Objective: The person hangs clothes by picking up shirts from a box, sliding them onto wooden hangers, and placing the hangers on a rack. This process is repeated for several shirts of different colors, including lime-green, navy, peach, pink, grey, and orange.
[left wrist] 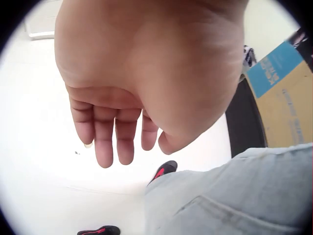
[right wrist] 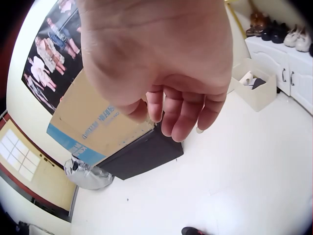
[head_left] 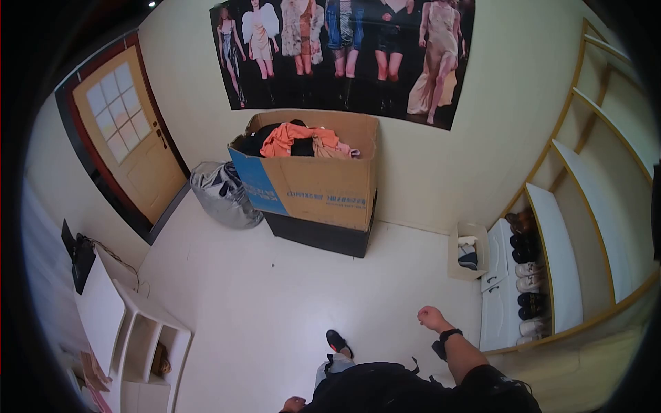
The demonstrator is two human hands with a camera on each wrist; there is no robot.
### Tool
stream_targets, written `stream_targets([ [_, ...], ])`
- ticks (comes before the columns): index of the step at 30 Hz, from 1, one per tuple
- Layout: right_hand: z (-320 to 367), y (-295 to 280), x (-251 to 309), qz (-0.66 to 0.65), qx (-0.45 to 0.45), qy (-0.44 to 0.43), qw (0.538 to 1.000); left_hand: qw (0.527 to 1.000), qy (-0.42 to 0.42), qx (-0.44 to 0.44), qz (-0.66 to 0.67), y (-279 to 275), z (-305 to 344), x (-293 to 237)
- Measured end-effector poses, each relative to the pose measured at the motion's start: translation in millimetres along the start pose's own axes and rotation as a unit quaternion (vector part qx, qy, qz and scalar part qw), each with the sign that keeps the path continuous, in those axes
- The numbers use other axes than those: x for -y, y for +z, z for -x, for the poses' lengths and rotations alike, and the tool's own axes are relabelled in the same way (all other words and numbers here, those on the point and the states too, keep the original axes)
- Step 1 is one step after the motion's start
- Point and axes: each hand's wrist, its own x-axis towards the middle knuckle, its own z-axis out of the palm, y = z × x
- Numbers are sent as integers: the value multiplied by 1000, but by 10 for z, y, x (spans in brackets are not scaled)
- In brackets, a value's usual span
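Head view, two hands (head_left: 432, 318), one cardboard box (head_left: 325, 189), one poster (head_left: 344, 82)

You're in what looks like a room in a home, perhaps a dressing or storage room. You can tell by the shoe shelf (head_left: 564, 255), clothes-filled cardboard box (head_left: 323, 189), fashion poster (head_left: 344, 55) and paned door (head_left: 131, 131).

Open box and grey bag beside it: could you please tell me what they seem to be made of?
The box looks like matte brown cardboard, with flat printed panels and thin edges. The bag is probably thin, glossy plastic, given its crinkles and highlights.
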Motion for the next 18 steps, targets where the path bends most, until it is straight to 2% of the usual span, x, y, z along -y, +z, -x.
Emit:
stream_targets([
  [1, -112, -22, 186, 18, 12, 15, 1000, 990, 42, -23, -130, 42, -406, 276],
  [2, -269, -85, 350, 31, 9, 21, 999, 992, 7, 41, -120, -40, -713, 436],
  [3, -385, -97, 496, 14, 24, 17, 999, 987, -38, 111, -112, -225, -623, 232],
  [4, -509, -70, 631, -11, 38, 12, 999, 985, -47, 124, -111, -463, -596, -16],
  [6, -935, -179, 944, -8, 9, -25, 1000, 991, 2, 126, 51, -1003, -630, -716],
  [8, -1275, -338, 1477, 27, -36, -68, 997, 997, -50, -10, 66, -1389, -1224, -946],
  [9, -1566, -412, 1614, -9, -44, -107, 993, 984, 4, -109, 143, -1586, -1291, -1228],
  [10, -1738, -493, 1982, -23, -56, -128, 990, 973, 32, -141, 181, -1836, -1268, -1667],
  [12, -2118, -626, 2648, -14, -77, -179, 981, 958, 89, -177, 207, -2264, -1283, -2294],
  [13, -2302, -658, 2973, -42, -98, -220, 970, 938, 152, -190, 248, -2413, -1417, -2398],
  [16, -2879, -768, 3807, -34, -132, -294, 946, 924, 155, -233, 260, -2658, -1465, -2781],
  [18, -3187, -771, 4416, -22, -149, -308, 939, 927, 88, -228, 283, -2655, -1578, -2782],
])
